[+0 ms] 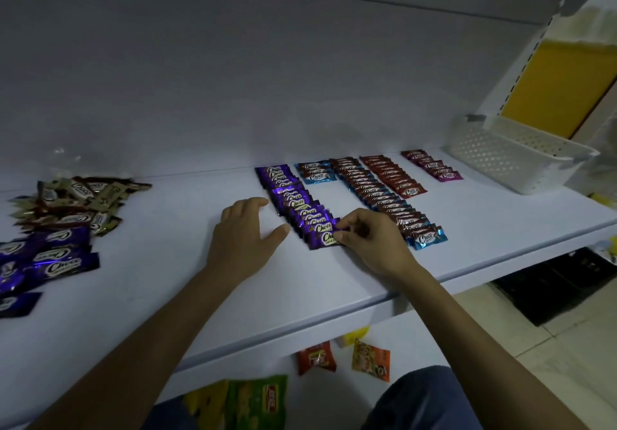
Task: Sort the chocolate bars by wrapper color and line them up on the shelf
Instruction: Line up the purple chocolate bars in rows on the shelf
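At the left edge of the white shelf (173,272), a loose pile of gold and brown bars (70,202) lies above scattered purple bars (53,259), each printed "Choco" in white script. At centre, the left hand (245,239) rests flat with relaxed fingers, just left of the purple row (293,202). The right hand (370,239) pinches the front purple bar (322,238) at its right end. Further right run a short blue row (315,172), a long blue-edged row (377,196), a red row (390,172) and a magenta row (432,164). The smaller print under "Choco" is unreadable.
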